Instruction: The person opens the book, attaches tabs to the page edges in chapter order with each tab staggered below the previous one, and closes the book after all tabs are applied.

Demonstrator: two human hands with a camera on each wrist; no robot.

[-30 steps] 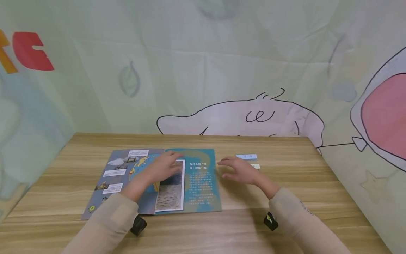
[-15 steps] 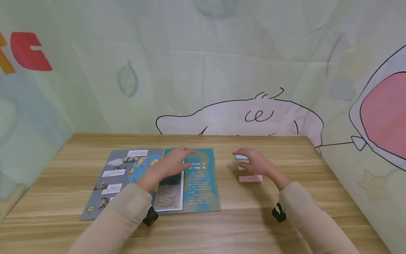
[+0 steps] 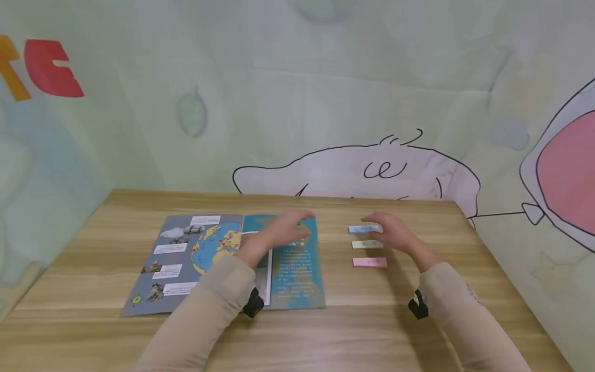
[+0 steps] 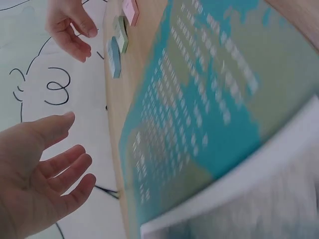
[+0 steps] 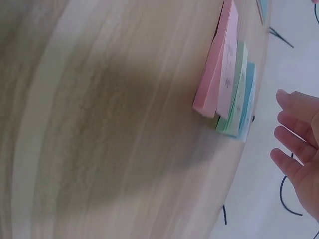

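Note:
A booklet lies spread on the table, with a globe picture on its left page and white text on its teal right page. My left hand hovers above the right page, fingers loosely bent and holding nothing. To the booklet's right lie three small folded paper strips in a column: blue, green and pink. My right hand is raised near the blue and green strips, its fingers spread and apart from them in the right wrist view. Handwriting marks the strips, too small to read.
The wooden table has its far edge against a printed cloth backdrop. A dark wrist camera sits on the left wrist, another camera on the right.
Both hands have moved to the right, the left across the booklet's right page. The right hand's shift has uncovered the paper strips. The booklet stays in place.

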